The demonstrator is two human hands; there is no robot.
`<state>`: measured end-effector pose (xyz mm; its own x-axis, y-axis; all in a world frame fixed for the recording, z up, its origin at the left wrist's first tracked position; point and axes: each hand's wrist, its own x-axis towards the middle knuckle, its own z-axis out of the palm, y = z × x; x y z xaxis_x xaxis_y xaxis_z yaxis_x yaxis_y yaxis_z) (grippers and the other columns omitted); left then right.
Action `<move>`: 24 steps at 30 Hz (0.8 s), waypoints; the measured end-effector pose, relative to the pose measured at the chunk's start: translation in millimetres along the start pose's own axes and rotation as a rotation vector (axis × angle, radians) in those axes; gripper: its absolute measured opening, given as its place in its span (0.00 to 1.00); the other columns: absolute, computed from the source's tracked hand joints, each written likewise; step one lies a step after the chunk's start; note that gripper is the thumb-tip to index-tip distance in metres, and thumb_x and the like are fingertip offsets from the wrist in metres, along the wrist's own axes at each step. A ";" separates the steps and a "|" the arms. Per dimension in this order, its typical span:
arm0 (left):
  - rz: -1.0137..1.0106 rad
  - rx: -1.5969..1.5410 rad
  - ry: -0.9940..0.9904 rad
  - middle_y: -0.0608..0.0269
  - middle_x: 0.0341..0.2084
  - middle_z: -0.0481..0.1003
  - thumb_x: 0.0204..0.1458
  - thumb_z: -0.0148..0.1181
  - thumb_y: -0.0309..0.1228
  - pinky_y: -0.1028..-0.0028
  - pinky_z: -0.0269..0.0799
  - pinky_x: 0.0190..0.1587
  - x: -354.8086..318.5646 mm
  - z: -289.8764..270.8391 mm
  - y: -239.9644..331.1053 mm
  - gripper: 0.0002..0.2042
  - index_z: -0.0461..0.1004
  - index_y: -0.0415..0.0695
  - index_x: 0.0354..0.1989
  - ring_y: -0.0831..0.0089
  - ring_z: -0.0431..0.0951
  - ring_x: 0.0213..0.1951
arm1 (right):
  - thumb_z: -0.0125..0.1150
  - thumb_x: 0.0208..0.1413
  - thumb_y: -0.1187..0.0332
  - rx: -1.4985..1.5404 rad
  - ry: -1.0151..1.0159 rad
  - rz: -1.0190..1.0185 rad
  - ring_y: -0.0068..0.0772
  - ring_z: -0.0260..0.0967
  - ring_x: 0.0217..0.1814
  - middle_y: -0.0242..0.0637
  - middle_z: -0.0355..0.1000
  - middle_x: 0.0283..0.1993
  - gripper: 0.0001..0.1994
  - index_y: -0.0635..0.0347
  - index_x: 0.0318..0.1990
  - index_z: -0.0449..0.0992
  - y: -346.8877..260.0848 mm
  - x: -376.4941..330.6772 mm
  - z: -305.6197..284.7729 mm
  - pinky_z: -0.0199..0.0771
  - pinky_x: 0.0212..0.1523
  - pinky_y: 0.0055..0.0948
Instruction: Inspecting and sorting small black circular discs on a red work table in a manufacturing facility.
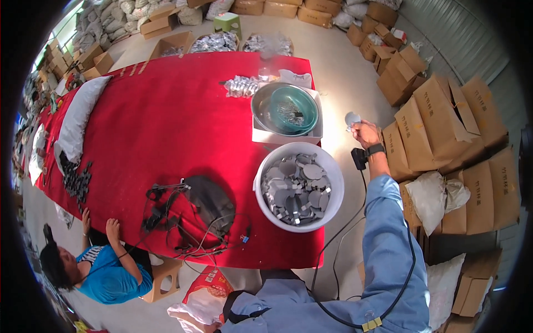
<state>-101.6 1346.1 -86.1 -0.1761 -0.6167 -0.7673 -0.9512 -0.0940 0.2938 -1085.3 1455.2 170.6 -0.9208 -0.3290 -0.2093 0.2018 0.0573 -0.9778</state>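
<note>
My right hand [365, 134] is raised off the right side of the red table [166, 122], wearing a black wrist strap with a cable. It pinches a small grey round disc [352, 118] between the fingertips. Left of and below that hand stands a white bucket [262, 186] filled with several similar grey discs. Behind the bucket a metal basin [259, 105] holding a teal bowl [294, 108] sits on a white box. My left blue sleeve [277, 311] runs to the lower edge beside a red printed bag [208, 286]; the left hand itself is barely visible there.
A black bag with tangled cables [205, 205] lies on the table's near end. A long white sack [78, 114] and dark small parts lie at its left. Another person in a blue shirt [108, 275] sits lower left. Stacked cardboard boxes [444, 122] line the right.
</note>
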 end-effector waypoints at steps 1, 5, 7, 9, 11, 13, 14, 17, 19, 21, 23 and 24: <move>0.010 0.036 -0.009 0.49 0.44 0.80 0.41 0.67 0.38 0.62 0.75 0.50 -1.8 -6.5 8.2 0.28 0.74 0.43 0.54 0.55 0.79 0.45 | 0.62 0.52 0.77 -0.060 0.002 -0.004 0.18 0.63 0.20 0.33 0.70 0.24 0.06 0.68 0.36 0.75 8.0 14.7 5.2 0.62 0.17 0.17; 0.041 0.159 -0.044 0.49 0.44 0.80 0.45 0.63 0.39 0.61 0.75 0.50 -8.7 -24.7 29.4 0.25 0.73 0.47 0.54 0.54 0.80 0.45 | 0.65 0.49 0.75 -0.232 -0.075 0.132 0.22 0.67 0.20 0.39 0.73 0.25 0.08 0.71 0.34 0.74 40.4 44.7 41.6 0.64 0.17 0.19; 0.060 0.204 -0.068 0.49 0.44 0.80 0.47 0.60 0.40 0.61 0.75 0.49 -9.9 -20.3 35.8 0.24 0.73 0.49 0.55 0.53 0.80 0.44 | 0.68 0.48 0.77 -0.238 -0.024 0.226 0.25 0.74 0.25 0.41 0.74 0.27 0.21 0.74 0.48 0.68 57.1 48.9 60.0 0.70 0.20 0.21; 0.074 0.252 -0.098 0.49 0.43 0.80 0.49 0.58 0.40 0.60 0.75 0.49 -18.7 -18.3 31.8 0.22 0.73 0.51 0.55 0.53 0.80 0.44 | 0.68 0.48 0.77 -0.445 -0.092 0.224 0.26 0.74 0.22 0.42 0.75 0.27 0.20 0.73 0.47 0.68 63.6 59.9 63.5 0.69 0.18 0.21; 0.085 0.299 -0.129 0.50 0.43 0.80 0.51 0.56 0.41 0.60 0.75 0.49 -32.6 -18.9 23.7 0.21 0.73 0.53 0.55 0.52 0.80 0.43 | 0.68 0.48 0.77 -0.515 -0.082 0.212 0.26 0.74 0.22 0.43 0.75 0.27 0.20 0.73 0.47 0.68 70.3 65.0 66.0 0.69 0.18 0.22; 0.112 0.338 -0.154 0.50 0.43 0.80 0.54 0.54 0.41 0.59 0.75 0.49 -33.8 -18.1 23.5 0.20 0.73 0.55 0.56 0.52 0.80 0.43 | 0.68 0.48 0.77 -0.582 -0.068 0.183 0.27 0.74 0.22 0.44 0.76 0.27 0.19 0.73 0.46 0.68 73.7 72.6 67.1 0.69 0.17 0.22; 0.127 0.356 -0.165 0.50 0.43 0.80 0.55 0.53 0.41 0.59 0.75 0.49 -34.1 -16.9 23.5 0.20 0.73 0.56 0.56 0.52 0.80 0.42 | 0.68 0.49 0.76 -0.637 -0.085 0.204 0.27 0.76 0.23 0.44 0.76 0.28 0.18 0.73 0.45 0.68 74.2 75.4 67.3 0.70 0.18 0.22; 0.154 0.384 -0.182 0.50 0.43 0.80 0.58 0.50 0.42 0.58 0.75 0.49 -39.6 7.0 18.5 0.18 0.73 0.59 0.56 0.51 0.80 0.42 | 0.66 0.50 0.76 -0.704 -0.063 0.190 0.29 0.78 0.25 0.44 0.76 0.28 0.16 0.72 0.44 0.69 83.1 76.5 74.5 0.73 0.19 0.23; 0.002 0.218 -0.132 0.49 0.43 0.79 0.49 0.59 0.41 0.60 0.75 0.49 -40.1 15.9 20.5 0.23 0.73 0.50 0.55 0.53 0.80 0.43 | 0.65 0.51 0.76 -0.714 -0.023 0.155 0.30 0.78 0.26 0.44 0.77 0.29 0.15 0.72 0.44 0.69 88.5 78.6 78.1 0.74 0.20 0.23; -0.298 -0.118 -0.009 0.47 0.43 0.79 0.31 0.77 0.37 0.64 0.76 0.49 -44.1 25.5 25.3 0.36 0.73 0.34 0.52 0.56 0.79 0.46 | 0.61 0.54 0.74 -0.665 -0.058 0.117 0.33 0.80 0.28 0.45 0.77 0.30 0.14 0.71 0.46 0.69 93.9 86.7 80.4 0.75 0.21 0.24; -0.427 -0.174 0.041 0.48 0.40 0.79 0.30 0.78 0.37 0.63 0.77 0.44 -44.9 33.1 27.6 0.33 0.74 0.34 0.48 0.58 0.79 0.42 | 0.58 0.56 0.72 -0.450 -0.144 0.112 0.34 0.79 0.28 0.46 0.77 0.32 0.13 0.69 0.47 0.70 94.0 89.4 69.9 0.75 0.22 0.24; -0.494 -0.206 0.057 0.49 0.38 0.78 0.30 0.78 0.36 0.63 0.78 0.38 -26.6 38.7 33.9 0.31 0.75 0.34 0.45 0.60 0.79 0.38 | 0.57 0.57 0.70 -0.546 -0.219 0.110 0.33 0.78 0.28 0.46 0.77 0.34 0.13 0.67 0.48 0.71 86.6 117.4 20.7 0.75 0.23 0.23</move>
<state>-139.0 1389.6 -77.9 0.2997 -0.5009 -0.8120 -0.8467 -0.5319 0.0155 -1169.1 1402.0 61.7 -0.8025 -0.4769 -0.3585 0.0380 0.5587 -0.8285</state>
